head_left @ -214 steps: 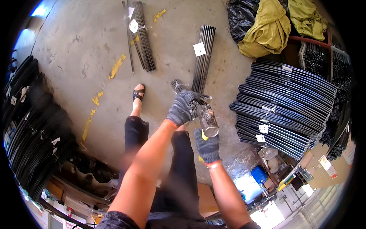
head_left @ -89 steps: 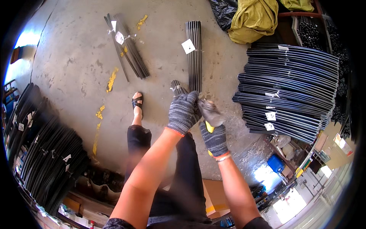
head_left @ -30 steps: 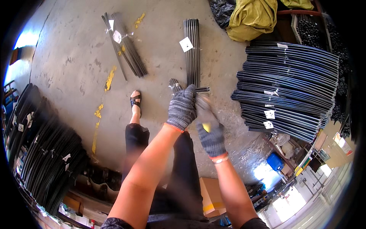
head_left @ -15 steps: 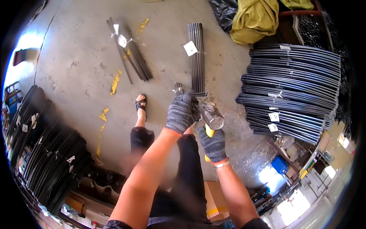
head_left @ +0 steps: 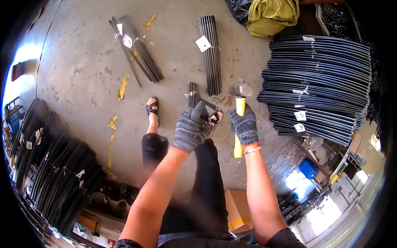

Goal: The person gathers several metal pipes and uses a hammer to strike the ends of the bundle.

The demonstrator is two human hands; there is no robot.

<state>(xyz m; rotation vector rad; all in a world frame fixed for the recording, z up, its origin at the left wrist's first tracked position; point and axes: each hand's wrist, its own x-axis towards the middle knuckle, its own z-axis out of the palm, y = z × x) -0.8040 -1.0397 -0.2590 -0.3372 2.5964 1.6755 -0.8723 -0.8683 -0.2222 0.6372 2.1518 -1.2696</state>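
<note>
My left hand, in a grey knitted glove, is closed around a bundle of dark metal tubes. Their round ends show beside its fingers, and a pale tie goes around the far part. In my right hand, gloved alike, is a hammer with a yellow handle, its metal head pointing away from me. The hammer is apart from the bundle, to its right. Beyond my hands, a larger tube bundle with a white tag lies on the concrete floor.
Further left lie more tagged tubes. A tall stack of tubes stands at the right, another stack at the left. A cardboard box is near my legs. Behind are a yellow sack and, lower right, a blue container.
The hammer has moved away from the left hand, to the right and farther out, its head now upright. The left hand has drawn nearer with the bundle, and more of its tubes show.
</note>
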